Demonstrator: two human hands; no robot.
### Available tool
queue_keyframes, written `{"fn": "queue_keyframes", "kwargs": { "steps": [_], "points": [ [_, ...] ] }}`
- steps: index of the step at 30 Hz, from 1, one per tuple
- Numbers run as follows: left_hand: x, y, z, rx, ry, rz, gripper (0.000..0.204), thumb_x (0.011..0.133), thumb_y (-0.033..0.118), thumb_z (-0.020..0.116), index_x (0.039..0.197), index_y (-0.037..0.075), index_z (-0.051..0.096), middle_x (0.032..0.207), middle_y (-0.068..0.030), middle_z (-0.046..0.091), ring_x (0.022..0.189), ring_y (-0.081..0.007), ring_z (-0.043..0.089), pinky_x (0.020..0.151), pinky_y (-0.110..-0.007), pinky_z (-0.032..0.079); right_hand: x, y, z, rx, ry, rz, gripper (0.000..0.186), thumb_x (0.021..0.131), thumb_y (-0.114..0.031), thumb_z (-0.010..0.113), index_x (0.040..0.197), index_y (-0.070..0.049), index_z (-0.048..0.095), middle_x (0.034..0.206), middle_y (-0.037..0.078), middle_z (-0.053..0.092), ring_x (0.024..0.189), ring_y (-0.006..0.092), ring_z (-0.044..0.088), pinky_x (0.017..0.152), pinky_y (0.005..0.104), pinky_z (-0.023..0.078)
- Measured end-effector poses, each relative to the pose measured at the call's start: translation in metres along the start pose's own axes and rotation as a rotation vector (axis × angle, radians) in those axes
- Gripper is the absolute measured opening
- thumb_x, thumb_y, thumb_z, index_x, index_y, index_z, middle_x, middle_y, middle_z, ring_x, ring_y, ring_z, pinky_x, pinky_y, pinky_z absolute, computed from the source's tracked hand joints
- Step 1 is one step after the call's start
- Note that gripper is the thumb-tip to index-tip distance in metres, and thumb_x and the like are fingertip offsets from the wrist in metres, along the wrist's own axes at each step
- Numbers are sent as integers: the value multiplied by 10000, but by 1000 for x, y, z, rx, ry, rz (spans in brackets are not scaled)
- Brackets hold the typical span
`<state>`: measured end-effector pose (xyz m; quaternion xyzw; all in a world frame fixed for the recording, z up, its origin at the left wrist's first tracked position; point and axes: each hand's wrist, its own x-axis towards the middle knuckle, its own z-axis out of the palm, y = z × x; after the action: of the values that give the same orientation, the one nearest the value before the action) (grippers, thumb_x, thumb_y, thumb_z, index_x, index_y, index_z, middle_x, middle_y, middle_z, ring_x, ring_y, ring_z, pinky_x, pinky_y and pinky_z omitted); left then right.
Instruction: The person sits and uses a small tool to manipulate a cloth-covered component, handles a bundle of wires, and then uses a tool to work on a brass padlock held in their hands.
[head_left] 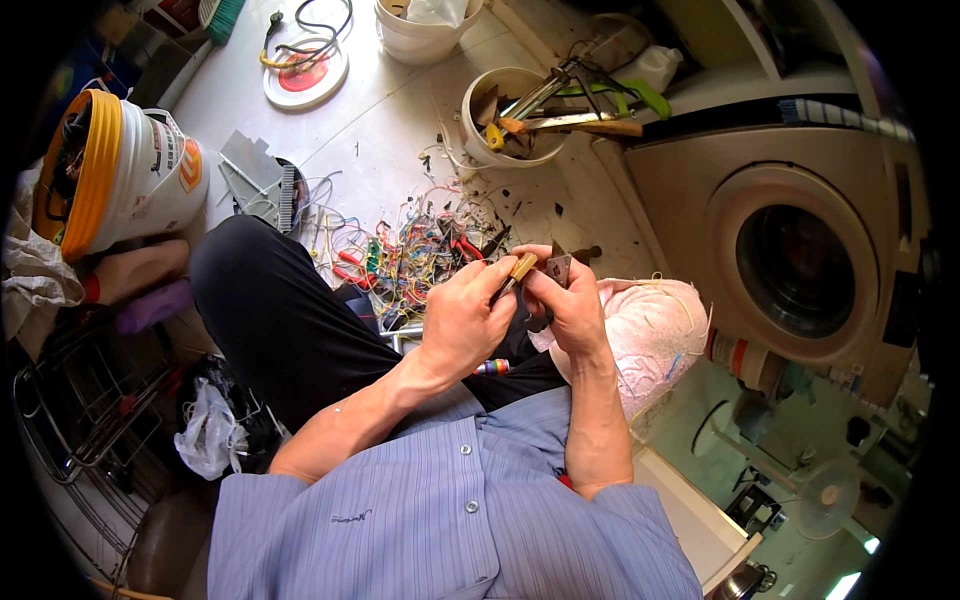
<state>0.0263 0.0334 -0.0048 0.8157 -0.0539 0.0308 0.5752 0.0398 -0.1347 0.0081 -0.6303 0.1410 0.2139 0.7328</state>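
Both hands meet in front of my knees, close together. My left hand (465,308) is closed around a small brass-coloured, block-like piece (522,266) with a dark part below it. In my right hand (572,312) a small flat grey metal piece (559,268) is pinched upright, nearly touching the brass-coloured one. What kind of parts these are I cannot tell. On the floor beyond lies a tangled heap of coloured wire scraps (415,255). Among them rest red-handled pliers (465,247) and another red-handled tool (352,270). A pink cloth (655,335) covers my right knee.
A washing machine (650,190) stands at the right. A white bucket (470,130) of tools is at the far side, near another white bucket (415,42). To the left are a white-and-yellow bucket (150,190), grey metal plates (250,170) and a wire rack (85,400).
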Motion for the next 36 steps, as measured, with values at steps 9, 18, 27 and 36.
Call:
{"fn": "queue_keyframes", "kwargs": {
  "steps": [9,18,27,36],
  "points": [
    [-2,0,-4,160,-30,77,387,776,52,683,1162,51,657,761,-100,564,633,-287,616,565,-392,511,0,-3,3,-43,-34,-23,346,897,-124,692,1208,20,640,808,-19,617,642,54,506,570,206,394],
    [-3,-2,0,130,-5,133,349,799,34,695,1146,20,659,814,-102,581,697,-268,627,599,-359,509,-3,-8,6,-67,-27,-24,330,890,-128,661,1180,31,649,799,-25,609,647,47,492,572,207,386],
    [6,-11,2,-843,-327,-645,199,1018,199,567,1098,24,616,796,-7,585,560,-63,516,485,-204,406,-8,-8,5,-155,-35,-5,401,1007,-321,616,1209,25,644,791,-35,595,654,37,482,571,201,389],
    [9,-19,-1,-1423,-228,-1016,235,991,215,456,1109,61,588,696,-11,506,489,-89,445,392,-226,331,-14,-1,5,-325,-56,-267,611,1050,-483,463,1319,55,570,788,-6,560,637,63,459,581,222,390]
  ]
}}
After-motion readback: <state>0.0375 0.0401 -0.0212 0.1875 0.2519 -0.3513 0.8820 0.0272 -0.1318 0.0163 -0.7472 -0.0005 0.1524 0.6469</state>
